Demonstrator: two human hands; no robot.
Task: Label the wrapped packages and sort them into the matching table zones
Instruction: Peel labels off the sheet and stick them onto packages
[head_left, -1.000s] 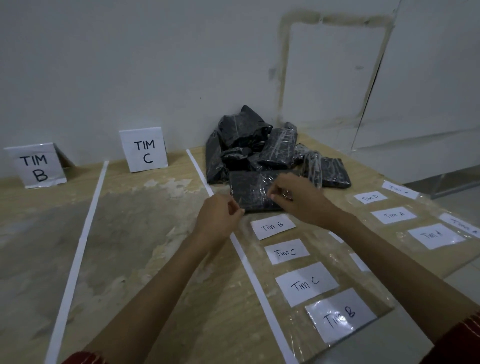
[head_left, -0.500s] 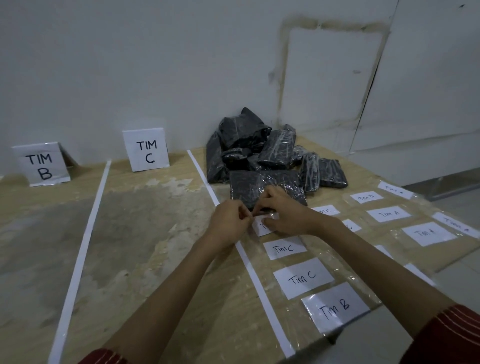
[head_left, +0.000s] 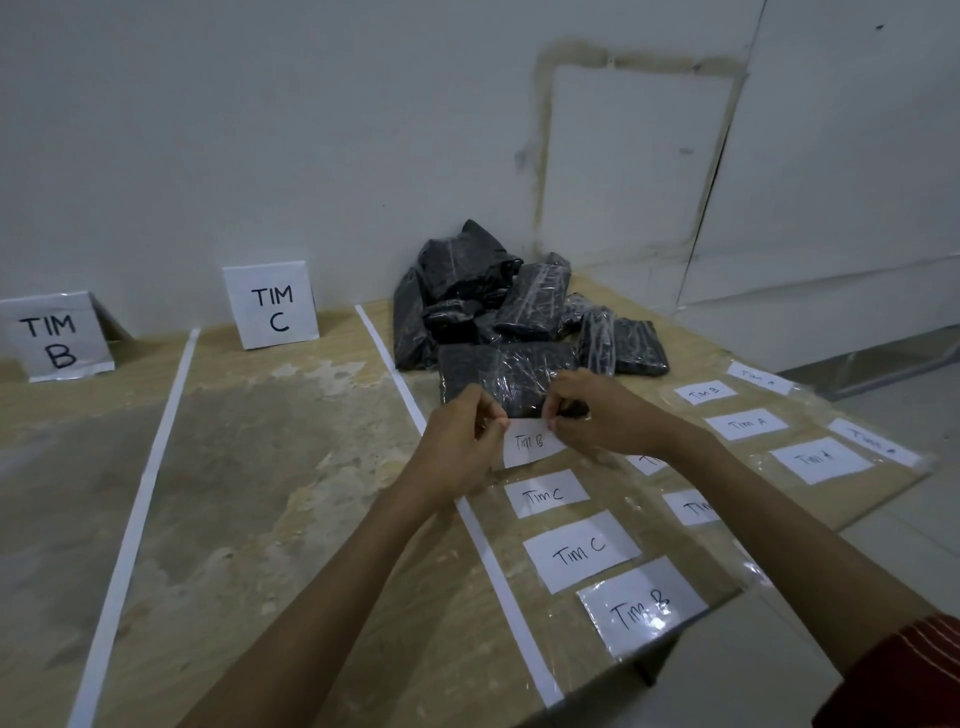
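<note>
Between the left grip and the right grip lies a white label hand-written "Tim B", its long axis running from one grip to the other. The left grip pinches its left edge with curled fingers. The right grip has thumb and fingers closed on its upper right corner. Whether the paper is clear of the clear plastic sheet I cannot tell.

Just beyond both grips lies the nearest wrapped package, dark under glossy film, its long axis parallel to the label. By my judgement the label need only travel straight away from the person to land on it. Behind it sits the pile of packages.

Closer to the person than the grips, a column of slips reads "Tim C", "Tim C" and "Tim B". Right of the right grip are "Tim B" and "Tim A"; the farthest slips are too small to read.

Well left of the left grip, past a white tape strip on the bench, stand the signs "TIM C" and, farther left, "TIM B". The matching zone thus lies on the left grip's side.
</note>
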